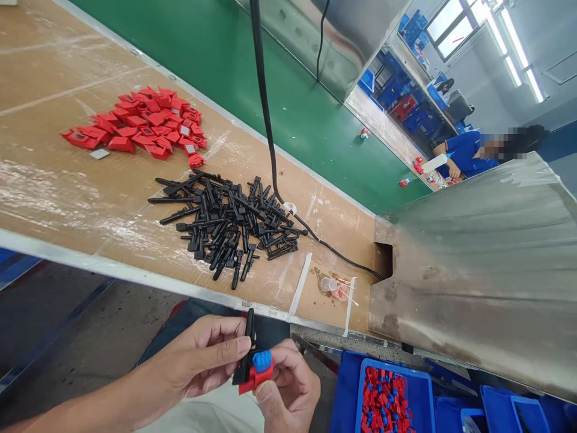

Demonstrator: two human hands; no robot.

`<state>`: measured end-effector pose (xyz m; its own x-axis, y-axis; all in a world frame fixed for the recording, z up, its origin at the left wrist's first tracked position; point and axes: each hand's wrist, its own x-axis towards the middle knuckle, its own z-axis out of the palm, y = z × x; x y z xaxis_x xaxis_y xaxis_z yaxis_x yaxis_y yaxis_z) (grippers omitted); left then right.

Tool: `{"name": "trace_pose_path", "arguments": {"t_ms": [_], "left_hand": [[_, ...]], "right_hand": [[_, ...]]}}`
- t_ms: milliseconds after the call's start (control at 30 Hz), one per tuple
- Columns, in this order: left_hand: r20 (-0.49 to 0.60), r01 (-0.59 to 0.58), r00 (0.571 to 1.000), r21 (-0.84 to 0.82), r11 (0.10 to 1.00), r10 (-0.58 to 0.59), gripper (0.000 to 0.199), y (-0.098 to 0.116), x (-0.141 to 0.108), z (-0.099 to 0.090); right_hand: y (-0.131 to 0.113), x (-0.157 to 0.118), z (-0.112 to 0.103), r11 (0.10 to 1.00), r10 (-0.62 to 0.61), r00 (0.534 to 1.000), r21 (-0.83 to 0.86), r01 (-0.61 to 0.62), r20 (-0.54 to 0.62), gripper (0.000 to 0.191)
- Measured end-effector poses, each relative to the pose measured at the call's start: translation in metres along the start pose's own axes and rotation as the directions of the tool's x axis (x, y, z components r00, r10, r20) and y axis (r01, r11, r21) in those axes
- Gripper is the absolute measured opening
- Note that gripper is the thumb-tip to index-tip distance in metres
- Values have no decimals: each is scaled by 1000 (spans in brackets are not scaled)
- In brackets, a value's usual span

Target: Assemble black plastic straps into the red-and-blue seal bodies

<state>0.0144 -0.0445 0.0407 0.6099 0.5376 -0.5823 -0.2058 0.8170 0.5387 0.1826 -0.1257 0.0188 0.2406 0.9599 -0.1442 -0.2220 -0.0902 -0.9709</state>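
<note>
Near the table's front edge, my left hand [216, 355] grips a long black plastic piece [249, 331] between thumb and fingers. My right hand [291, 385] pinches a small red plastic part with a blue top [262, 362]. The two parts meet, the black piece lying against the red part's left side; whether they are joined I cannot tell. A heap of similar black pieces [229, 216] lies on the table beyond my hands. Farther left is a pile of red plastic parts [148, 120], with a small grey square [100, 154] beside it.
A black cable [265, 108] hangs down and crosses the cardboard-covered table. Small cups [336, 287] with cotton swabs stand by the metal housing [469, 264]. Below right, a blue bin [424, 385] holds red-and-blue parts. Past the green belt [216, 78] sits a person in blue [469, 150].
</note>
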Motion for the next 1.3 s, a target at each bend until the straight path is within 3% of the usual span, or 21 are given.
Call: {"name": "trace_pose_path", "arguments": {"t_ms": [133, 267, 433, 600, 733, 900, 1133, 1300], "left_hand": [[63, -32, 998, 53, 998, 29, 70, -14, 8, -9], [42, -30, 999, 85, 996, 26, 73, -9, 9, -6], [-64, -9, 998, 127, 992, 17, 73, 1, 7, 4], [-90, -85, 992, 64, 994, 91, 72, -23, 16, 1], [-143, -107, 984, 37, 994, 111, 77, -35, 21, -1], [-157, -106, 981, 39, 994, 111, 82, -28, 21, 3], [-173, -89, 979, 89, 992, 103, 83, -12, 15, 12], [-198, -154, 957, 277, 948, 213, 73, 3, 7, 17]], "right_hand": [[4, 2, 0, 970, -213, 977, -119, 212, 7, 28], [-10, 10, 8, 926, -300, 953, -229, 302, 46, 23], [-23, 9, 9, 903, -237, 970, -356, 240, 53, 25], [-21, 1, 2, 829, -203, 976, -518, 213, 77, 27], [-18, 4, -3, 843, -115, 980, -506, 184, 165, 24], [-15, 8, -6, 876, -57, 976, -458, 149, 209, 15], [-4, 9, -6, 865, -191, 963, -430, 257, 192, 9], [-2, 4, -9, 822, -294, 939, -455, 343, 176, 22]]}}
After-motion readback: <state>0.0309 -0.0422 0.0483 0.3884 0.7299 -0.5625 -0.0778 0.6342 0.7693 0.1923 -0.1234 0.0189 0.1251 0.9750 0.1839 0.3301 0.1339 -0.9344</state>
